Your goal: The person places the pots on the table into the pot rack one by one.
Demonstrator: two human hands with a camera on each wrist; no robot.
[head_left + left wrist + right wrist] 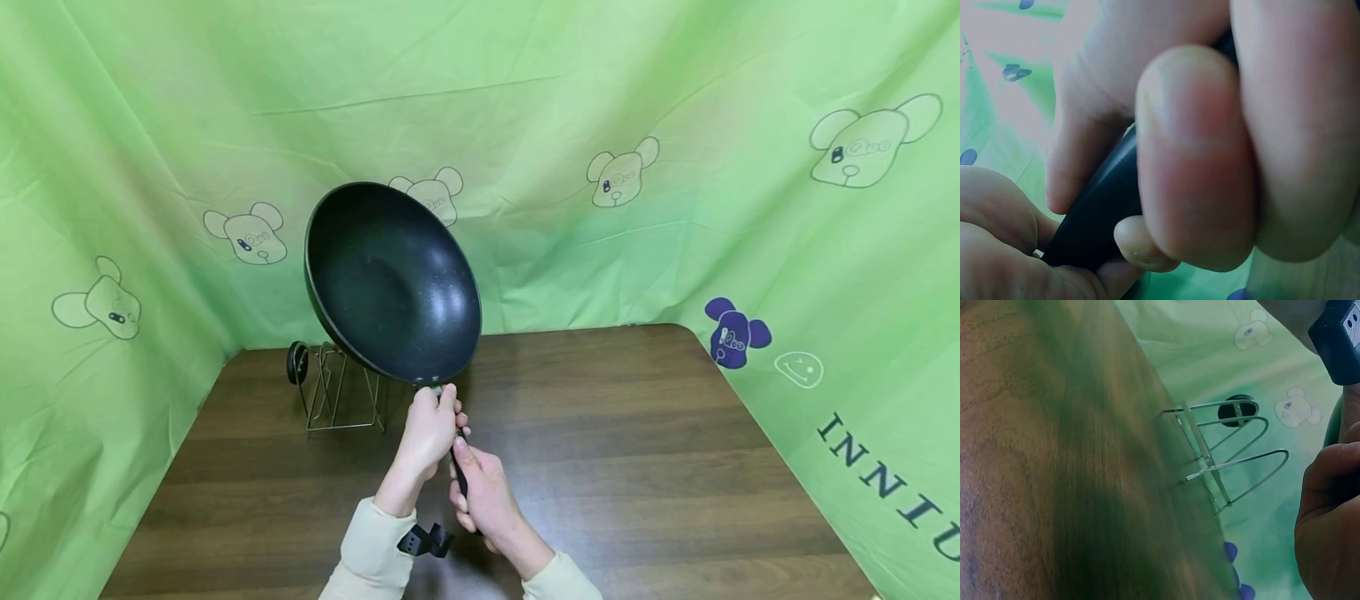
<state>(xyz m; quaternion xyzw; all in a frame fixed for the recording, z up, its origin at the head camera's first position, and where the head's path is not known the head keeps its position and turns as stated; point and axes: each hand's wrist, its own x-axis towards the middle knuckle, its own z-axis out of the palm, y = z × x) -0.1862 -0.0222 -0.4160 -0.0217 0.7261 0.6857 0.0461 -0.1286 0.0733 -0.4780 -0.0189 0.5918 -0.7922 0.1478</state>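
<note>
A deep black wok [393,283] is held up tilted, its dark inside facing the head camera. My left hand [429,429] grips the handle close to the pan. Lower down, my right hand [486,496] holds the same black handle [461,477], thumb lying along it. In the left wrist view, fingers wrap around the handle [1094,209] from both sides. The right wrist view catches part of a hand [1329,519] at its right edge, curled. Behind and below the wok stands a wire rack [345,425], partly hidden by it.
A black disc [297,363] sits at the rack's left end. The brown wooden table [637,450] extends to the right. Green curtains [540,275] with bear drawings surround its back and sides. A black camera mount [425,542] is strapped at the left wrist.
</note>
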